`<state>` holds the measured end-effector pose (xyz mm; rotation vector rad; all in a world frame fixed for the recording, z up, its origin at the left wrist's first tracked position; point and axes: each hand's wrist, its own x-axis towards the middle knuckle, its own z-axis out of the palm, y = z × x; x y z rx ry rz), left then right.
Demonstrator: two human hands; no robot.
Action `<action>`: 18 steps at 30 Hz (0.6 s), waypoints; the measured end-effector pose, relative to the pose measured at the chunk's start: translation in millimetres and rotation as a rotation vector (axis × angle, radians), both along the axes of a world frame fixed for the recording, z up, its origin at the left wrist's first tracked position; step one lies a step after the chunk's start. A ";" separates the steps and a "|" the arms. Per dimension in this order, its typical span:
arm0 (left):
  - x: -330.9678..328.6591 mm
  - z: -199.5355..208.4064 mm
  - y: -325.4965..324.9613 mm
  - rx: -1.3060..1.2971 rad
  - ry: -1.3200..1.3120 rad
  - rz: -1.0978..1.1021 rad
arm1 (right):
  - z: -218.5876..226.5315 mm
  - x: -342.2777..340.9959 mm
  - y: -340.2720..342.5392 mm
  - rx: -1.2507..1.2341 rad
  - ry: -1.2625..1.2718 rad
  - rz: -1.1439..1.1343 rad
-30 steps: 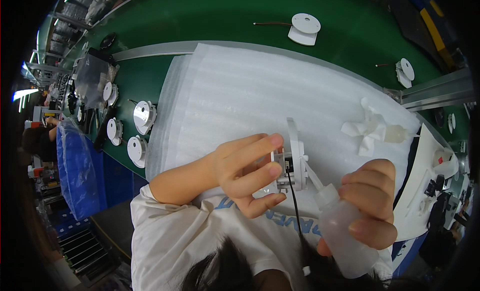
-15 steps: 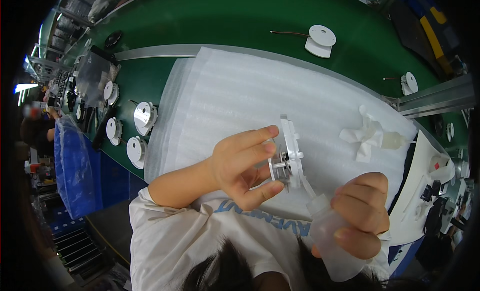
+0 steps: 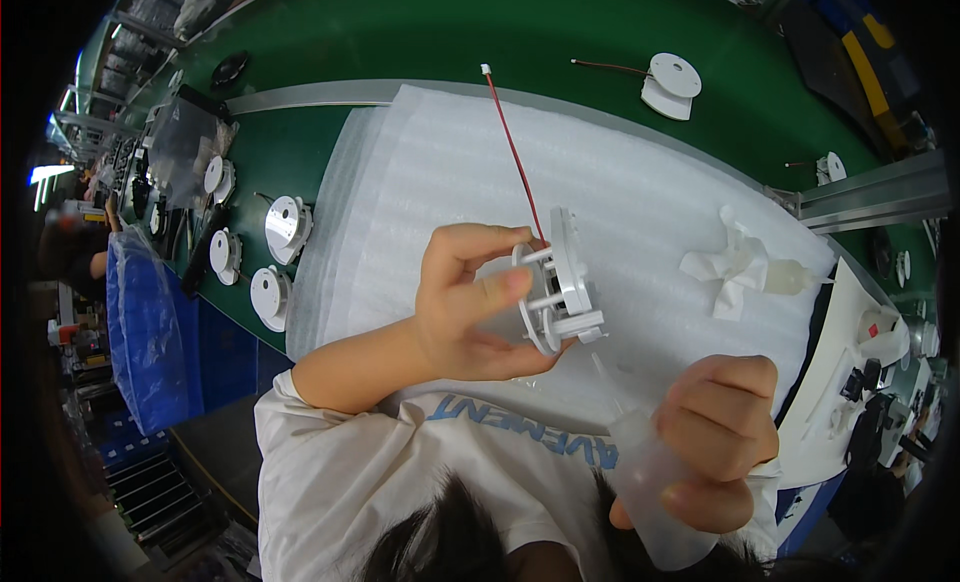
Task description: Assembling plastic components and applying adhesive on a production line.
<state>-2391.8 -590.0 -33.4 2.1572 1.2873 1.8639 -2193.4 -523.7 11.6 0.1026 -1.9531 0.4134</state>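
Observation:
My left hand (image 3: 465, 307) grips a white plastic assembly (image 3: 572, 282) made of two plates joined by short posts. The fingers and thumb pinch its round plate, and the assembly is held on edge above the foam-covered worktop. From its upper side a thin red wire (image 3: 515, 162) runs up to a small white connector. My right hand (image 3: 718, 437) is wrapped round a translucent squeeze bottle (image 3: 655, 487) with a narrow tapered nozzle. That nozzle points up toward the assembly's lower end, with a small gap between them.
White foam sheet (image 3: 430, 162) covers the bench. Similar white round parts (image 3: 288, 229) stand at the left; another wired part (image 3: 672, 82) lies on the green surface (image 3: 420, 42) beyond a metal rail. A crumpled white tissue and second bottle (image 3: 785, 277) lie at the right.
My left hand has turned the assembly, so its red wire now shows standing upward. The bottle's nozzle has come away from the part. Parts beyond the rail have shifted right.

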 end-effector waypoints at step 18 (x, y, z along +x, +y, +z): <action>-41.7 -0.2 -7.2 -0.252 -0.231 -0.146 | -3.9 -45.7 4.5 0.002 -0.064 -0.003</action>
